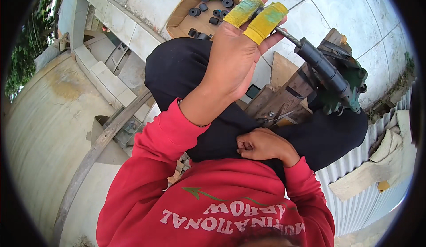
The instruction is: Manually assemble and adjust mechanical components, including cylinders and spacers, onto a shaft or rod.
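My left hand (242, 47) reaches up and forward, its fingers wrapped in yellow tape and closed round the free end of a threaded metal rod (290, 37). A dark bit shows between the taped fingers in line with the rod; its kind is hidden. Black cylindrical rollers (317, 60) sit end to end along the rod, which slants down to the right to a green vise (353, 98). My right hand (266, 145) rests on my lap, fingers curled in, with nothing visible in it.
Beyond my knee, a cardboard box (177, 18) holds several loose black rollers and one green piece. Wooden blocks (288, 89) support the vise area, with a dark flat device (253, 91) beside them. Corrugated metal sheet (350, 194) and cardboard scraps (368, 176) lie at right.
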A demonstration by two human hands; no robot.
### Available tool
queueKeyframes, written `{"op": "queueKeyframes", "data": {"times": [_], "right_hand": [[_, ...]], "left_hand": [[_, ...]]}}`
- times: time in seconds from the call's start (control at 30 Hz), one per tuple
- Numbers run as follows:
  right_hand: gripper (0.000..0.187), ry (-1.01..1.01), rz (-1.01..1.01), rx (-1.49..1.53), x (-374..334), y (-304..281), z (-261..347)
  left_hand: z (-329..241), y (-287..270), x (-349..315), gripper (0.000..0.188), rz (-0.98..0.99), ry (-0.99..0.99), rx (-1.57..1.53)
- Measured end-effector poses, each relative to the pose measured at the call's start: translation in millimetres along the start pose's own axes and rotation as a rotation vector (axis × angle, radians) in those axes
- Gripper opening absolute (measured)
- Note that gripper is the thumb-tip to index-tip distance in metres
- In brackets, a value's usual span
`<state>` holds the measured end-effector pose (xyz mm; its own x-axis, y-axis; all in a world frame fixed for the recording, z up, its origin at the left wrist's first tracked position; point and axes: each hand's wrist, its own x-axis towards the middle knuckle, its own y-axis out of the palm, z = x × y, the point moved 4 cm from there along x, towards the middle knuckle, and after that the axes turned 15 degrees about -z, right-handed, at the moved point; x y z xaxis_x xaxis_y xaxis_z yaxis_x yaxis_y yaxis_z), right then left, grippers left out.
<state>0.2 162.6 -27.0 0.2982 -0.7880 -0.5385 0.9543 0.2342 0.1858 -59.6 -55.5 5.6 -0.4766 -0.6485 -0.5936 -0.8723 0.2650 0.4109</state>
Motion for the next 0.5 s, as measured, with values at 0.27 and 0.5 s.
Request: {"op": "queueKeyframes", "data": {"times": [0.27, 0.5], "right_hand": [[0.018, -0.015, -0.003, 0.014, 0.6, 1.7, 0.0], [0.018, -0.018, 0.012, 0.012, 2.2, 2.5, 1.0]], "left_hand": [[-1.8, 0.1, -2.8, 0.04, -0.01, -0.004, 0.021], [-2.6, -0.2, -3.0, 0.039, 0.007, -0.006, 0.042]]}}
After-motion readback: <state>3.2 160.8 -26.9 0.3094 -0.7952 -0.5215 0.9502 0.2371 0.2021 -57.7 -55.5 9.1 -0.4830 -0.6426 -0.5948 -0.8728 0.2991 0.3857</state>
